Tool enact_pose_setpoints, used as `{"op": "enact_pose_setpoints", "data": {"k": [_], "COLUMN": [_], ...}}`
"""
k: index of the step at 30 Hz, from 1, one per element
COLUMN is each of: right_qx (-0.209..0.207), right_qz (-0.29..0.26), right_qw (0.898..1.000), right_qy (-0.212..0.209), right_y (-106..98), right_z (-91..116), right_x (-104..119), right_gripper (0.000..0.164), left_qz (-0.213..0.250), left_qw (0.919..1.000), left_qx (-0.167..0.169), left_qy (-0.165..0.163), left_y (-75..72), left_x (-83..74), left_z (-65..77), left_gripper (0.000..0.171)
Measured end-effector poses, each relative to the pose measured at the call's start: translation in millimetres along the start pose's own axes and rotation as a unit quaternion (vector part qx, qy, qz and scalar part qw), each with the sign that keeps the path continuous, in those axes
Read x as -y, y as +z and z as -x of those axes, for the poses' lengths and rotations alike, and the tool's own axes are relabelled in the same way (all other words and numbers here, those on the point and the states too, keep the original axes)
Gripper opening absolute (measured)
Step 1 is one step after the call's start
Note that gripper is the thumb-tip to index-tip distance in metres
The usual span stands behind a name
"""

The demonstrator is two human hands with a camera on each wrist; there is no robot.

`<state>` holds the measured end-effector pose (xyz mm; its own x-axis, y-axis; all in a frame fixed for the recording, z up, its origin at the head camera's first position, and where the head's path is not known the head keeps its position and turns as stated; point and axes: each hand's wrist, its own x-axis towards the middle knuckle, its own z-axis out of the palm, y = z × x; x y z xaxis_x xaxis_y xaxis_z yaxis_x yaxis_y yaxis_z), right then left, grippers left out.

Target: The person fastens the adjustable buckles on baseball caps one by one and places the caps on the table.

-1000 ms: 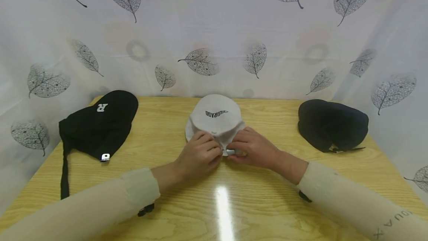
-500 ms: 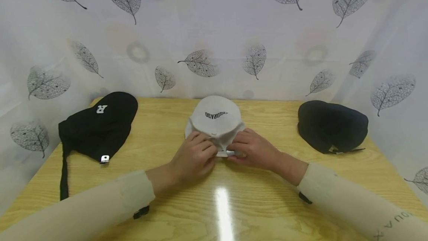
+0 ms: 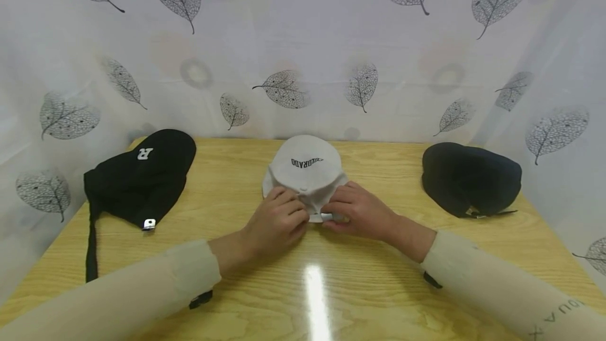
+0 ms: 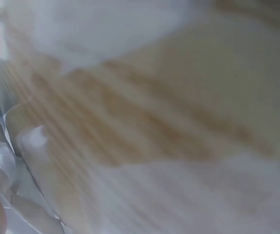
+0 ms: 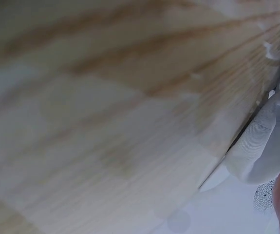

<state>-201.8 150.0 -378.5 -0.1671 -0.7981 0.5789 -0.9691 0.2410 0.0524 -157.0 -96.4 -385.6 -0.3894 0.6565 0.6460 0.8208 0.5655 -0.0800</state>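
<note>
A pale grey baseball cap with dark COLORADO lettering, upside down from here, sits in the middle of the wooden table. My left hand grips its near edge on the left with curled fingers. On the other side, my right hand pinches the near edge, where a small pale strap shows at the fingertips. Between the hands, part of the near rim is visible; the thumbs are largely hidden. The right wrist view catches the cap's ribbed fabric beside my fingers.
A black cap with a white R, a long strap and a metal clasp lies at the left. Toward the right rests a dark navy cap. A leaf-printed curtain hangs behind the wooden table.
My left hand has shifted slightly left, away from the right hand, uncovering more of the cap's near rim. The right hand and the cap have stayed about where they were.
</note>
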Motion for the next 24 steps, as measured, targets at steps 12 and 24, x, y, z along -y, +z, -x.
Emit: {"op": "enact_pose_setpoints", "data": {"k": [12, 24], "right_qx": [0.001, -0.003], "right_qz": [0.006, 0.0], "right_qw": [1.0, 1.0], "right_qy": [-0.005, -0.003], "right_y": [1.4, -0.3], "right_z": [0.7, -1.0], "right_x": [-1.3, 0.1], "right_gripper": [0.029, 0.028], "left_qz": [-0.005, 0.003], "left_qw": [0.9997, 0.9986], "left_qx": [-0.018, 0.038], "left_qy": [0.016, -0.037], "left_y": [3.8, -1.0], "left_x": [0.3, -3.7], "left_z": [-1.3, -1.0], "left_gripper": [0.005, 0.007]}}
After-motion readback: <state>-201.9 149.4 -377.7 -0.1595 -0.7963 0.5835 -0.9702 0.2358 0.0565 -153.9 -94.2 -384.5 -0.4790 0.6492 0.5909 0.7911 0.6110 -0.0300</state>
